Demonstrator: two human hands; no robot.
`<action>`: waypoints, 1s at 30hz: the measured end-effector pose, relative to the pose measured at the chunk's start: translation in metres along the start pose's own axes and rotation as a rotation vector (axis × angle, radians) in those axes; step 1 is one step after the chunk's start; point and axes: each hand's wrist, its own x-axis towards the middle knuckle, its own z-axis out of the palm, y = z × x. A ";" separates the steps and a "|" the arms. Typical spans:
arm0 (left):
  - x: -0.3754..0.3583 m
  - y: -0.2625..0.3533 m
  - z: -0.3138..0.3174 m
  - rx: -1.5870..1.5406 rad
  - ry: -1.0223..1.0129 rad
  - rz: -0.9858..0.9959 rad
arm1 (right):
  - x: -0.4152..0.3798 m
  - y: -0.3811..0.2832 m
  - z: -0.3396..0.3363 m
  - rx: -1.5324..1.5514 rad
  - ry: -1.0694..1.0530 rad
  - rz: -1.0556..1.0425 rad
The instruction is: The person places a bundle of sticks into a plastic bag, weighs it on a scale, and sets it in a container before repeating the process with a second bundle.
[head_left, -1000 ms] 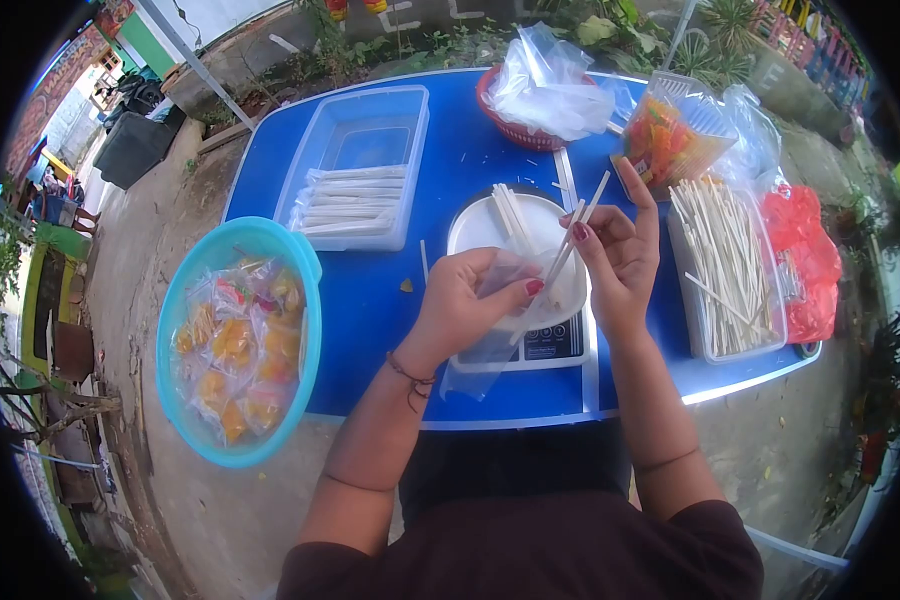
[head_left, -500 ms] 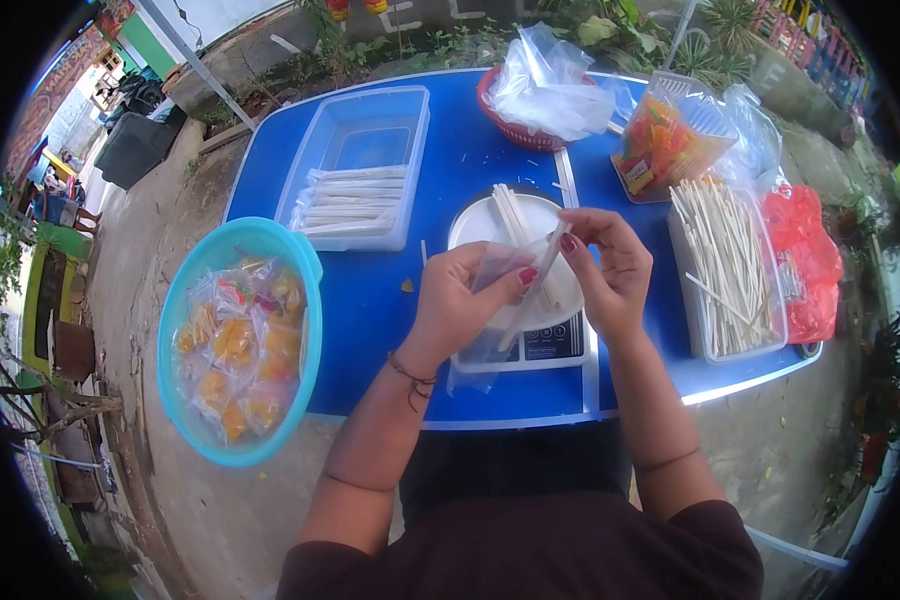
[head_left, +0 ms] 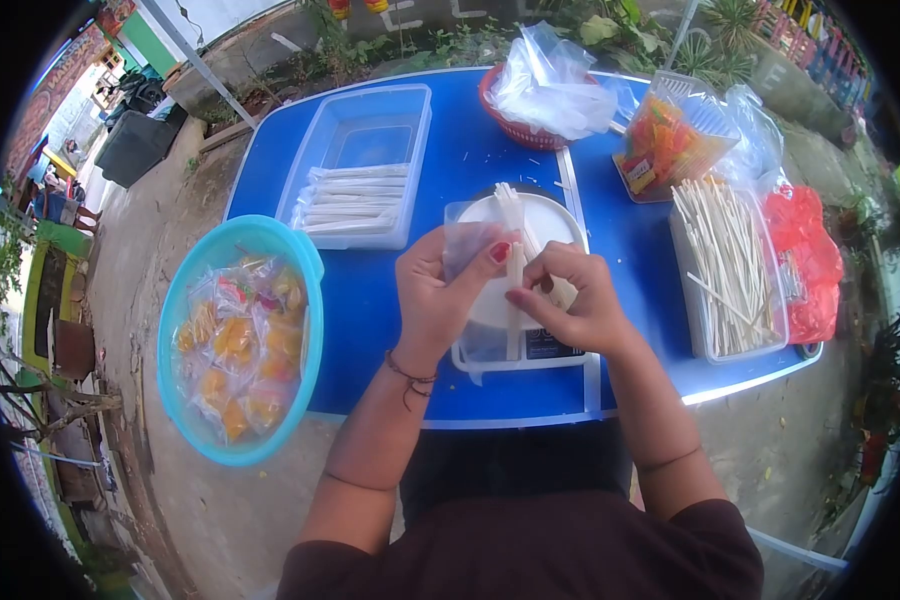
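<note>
So the left hand has a clear plastic bag pinched between thumb and fingers, with some pale sticks upright in it. The right hand is curled just beside the sticks; can't tell if its fingers are gripping anything. Right below both hands there's a round white scale, more sticks lying on it. Off past the left hand sits a turquoise basin full of bagged orange stuff.

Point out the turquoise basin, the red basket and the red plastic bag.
Turquoise basin (head_left: pixel 309 264), head view: right side of rim.
Red basket (head_left: pixel 526 134), head view: near wall.
Red plastic bag (head_left: pixel 810 250), head view: crumpled middle.
</note>
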 end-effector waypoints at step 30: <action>0.007 -0.010 -0.005 -0.103 -0.128 -0.337 | 0.001 0.010 0.007 -0.484 0.383 0.067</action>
